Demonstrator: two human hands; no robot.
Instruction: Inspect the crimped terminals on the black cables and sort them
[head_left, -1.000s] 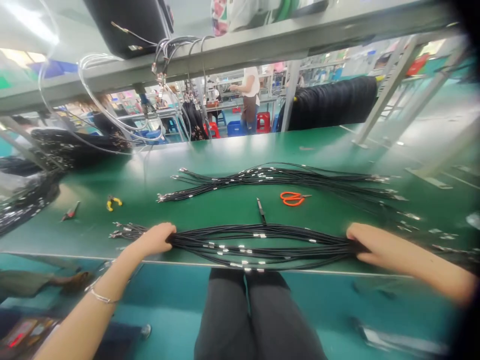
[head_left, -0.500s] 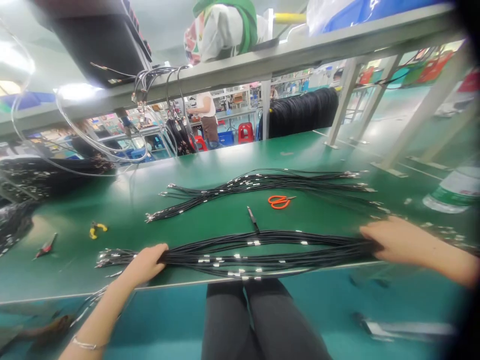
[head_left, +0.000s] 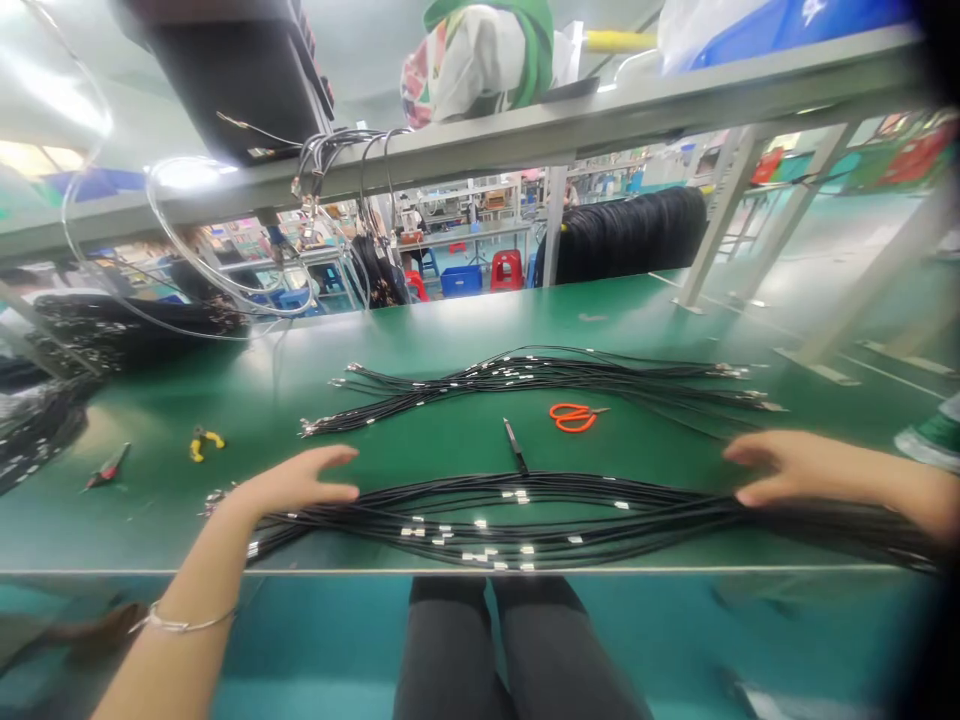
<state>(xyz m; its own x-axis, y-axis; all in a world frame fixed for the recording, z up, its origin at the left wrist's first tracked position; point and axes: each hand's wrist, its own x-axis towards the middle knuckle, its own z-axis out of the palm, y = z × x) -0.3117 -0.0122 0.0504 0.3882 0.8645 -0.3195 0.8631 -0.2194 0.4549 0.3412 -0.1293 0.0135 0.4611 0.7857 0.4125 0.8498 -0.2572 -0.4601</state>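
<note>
A long bundle of black cables (head_left: 555,515) with small white labels lies along the front edge of the green table. My left hand (head_left: 304,482) is just above its left part, fingers apart and holding nothing. Over the right part hovers my right hand (head_left: 787,465), also with thumb and fingers spread. Behind this bundle lies a second bunch of black cables (head_left: 510,375) with metal connectors at its ends. Between the two bunches are orange-handled scissors (head_left: 574,417) and a dark pen-like tool (head_left: 515,445), whose lower end touches the front bundle.
Yellow-handled pliers (head_left: 205,442) and a red-handled tool (head_left: 109,468) lie at left on the green table (head_left: 420,330). A metal shelf beam (head_left: 480,125) crosses above, with cables hanging from it. A bottle (head_left: 934,435) stands at the right edge; black cables are piled far left.
Both hands have let go of the front cable bundle and opened, rising slightly off it. The bundle now lies on the table. The view has shifted a little left.
</note>
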